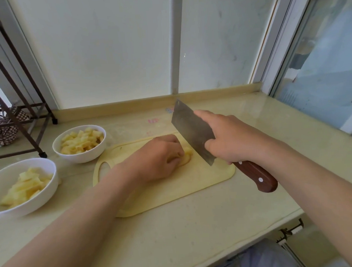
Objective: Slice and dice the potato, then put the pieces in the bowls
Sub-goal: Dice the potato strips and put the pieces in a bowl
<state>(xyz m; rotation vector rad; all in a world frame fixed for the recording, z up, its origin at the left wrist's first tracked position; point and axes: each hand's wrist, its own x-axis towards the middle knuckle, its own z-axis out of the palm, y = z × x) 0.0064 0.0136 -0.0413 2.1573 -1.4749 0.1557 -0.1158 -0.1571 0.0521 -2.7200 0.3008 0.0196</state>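
A pale yellow cutting board lies on the counter. On it my left hand curls over a small stack of potato slices, mostly hiding them. My right hand grips a cleaver by its wooden handle, index finger along the blade, which is tilted and stands just right of the potato with its heel at the board. Two white bowls hold potato pieces: the far bowl and the near bowl, both left of the board.
A dark metal rack with a checked cloth stands at the back left. Frosted window panes back the counter, and the counter edge drops off at the right front.
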